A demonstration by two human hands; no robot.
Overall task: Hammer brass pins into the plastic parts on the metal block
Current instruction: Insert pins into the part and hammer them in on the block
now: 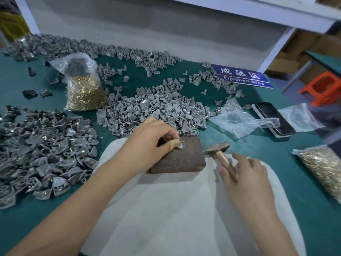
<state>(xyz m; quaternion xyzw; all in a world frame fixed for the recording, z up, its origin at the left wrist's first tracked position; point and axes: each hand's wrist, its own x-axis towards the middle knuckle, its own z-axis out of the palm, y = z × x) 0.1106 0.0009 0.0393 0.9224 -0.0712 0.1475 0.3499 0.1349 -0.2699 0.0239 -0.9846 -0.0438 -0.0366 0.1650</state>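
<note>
A small grey plastic part (181,145) is held down on the top of the rusty metal block (178,157) by the left hand (153,140), whose thumb and fingers are curled and pinched together on the part; a plaster is seen on the thumb tip. The hammer (218,151) lies on the white pad (166,209) just beside the right edge of the block, and the right hand (243,174) is laid over its wooden handle with the fingers only loosely bent, so a firm grip is not yet taken. Whether a brass pin is already set in the part cannot be told, because the fingers hide it. The main risk is judged to be for the left fingertips: they are kept very close to the spot where the blow must land, and they can be struck if the hammer is lifted with a loose hold or swung a little to the side. The pin can also be bent or thrown away if it is hit while tilted, and the part can slide on the block if it is pressed too lightly. More pins are kept in the bag of brass pins (84,93) behind, and unworked parts in the grey pile (156,109) near the block.
</note>
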